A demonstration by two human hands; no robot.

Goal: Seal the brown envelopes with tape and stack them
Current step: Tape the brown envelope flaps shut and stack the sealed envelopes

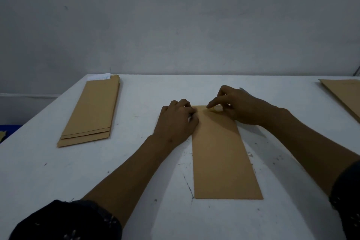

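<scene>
Taping step: left hand (176, 122) curled, pins envelope (222, 154) top; right hand (236, 106) pinches tape roll (216, 108). Next: tear, press flat, stack.

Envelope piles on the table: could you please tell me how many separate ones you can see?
3: a stack at the left, a single envelope under the hands in the middle, and a pile cut off at the right edge; more may lie outside the view.

Both forearms outstretched, left hand (176, 121) and right hand (236, 106) fingers curled.
</scene>
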